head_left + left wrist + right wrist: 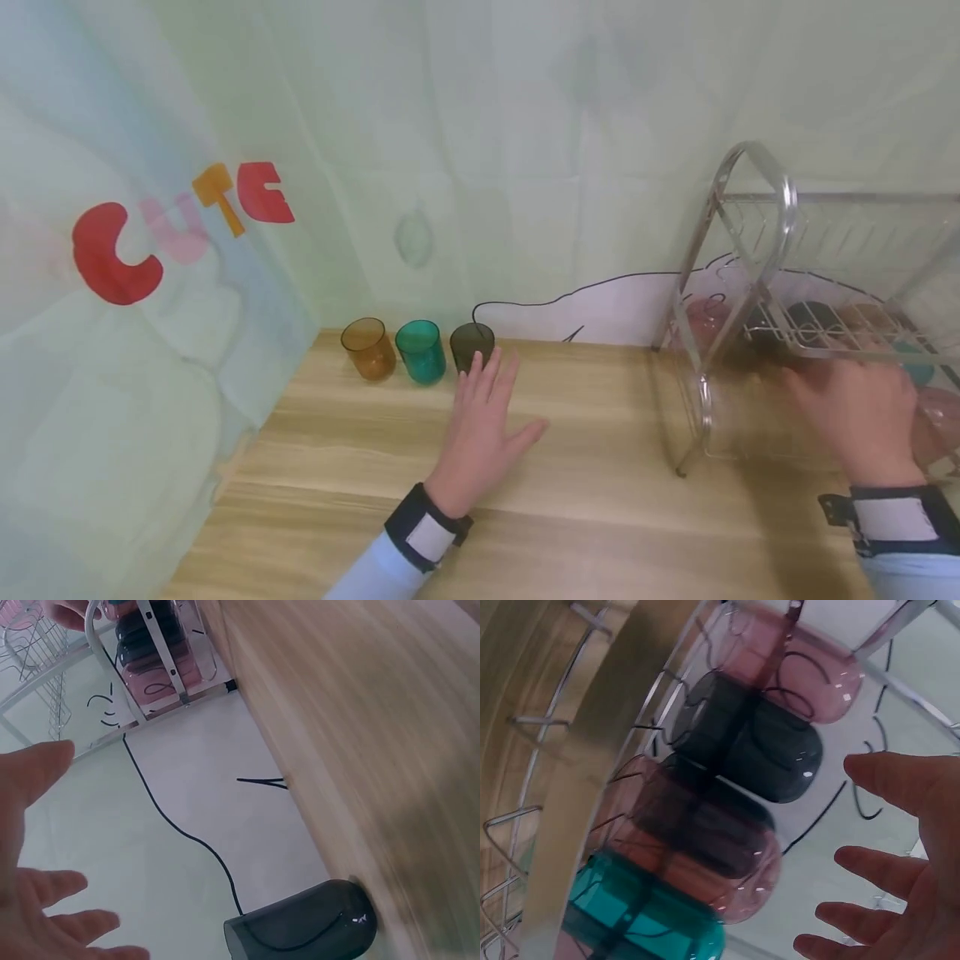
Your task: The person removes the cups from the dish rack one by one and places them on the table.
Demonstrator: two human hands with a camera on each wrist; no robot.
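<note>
My left hand (482,442) is held with fingers spread, just in front of a dark grey cup (468,335); in the left wrist view the fingers stand apart from that cup (307,926). Beside it, along the wall, are a teal cup (422,354) and an amber cup (367,352). At the right, my right hand (866,412) reaches to the lower level of a metal rack (776,204). Its fingers are extended near a row of cups, among them pink (832,686), dark grey (780,761) and teal (671,922). It holds nothing visible.
The rack's upper wire tier (840,342) lies over the cups and partly hides them. Another pink cup (937,417) shows at the right edge. A printed cloth (450,167) backs the wooden table (570,500).
</note>
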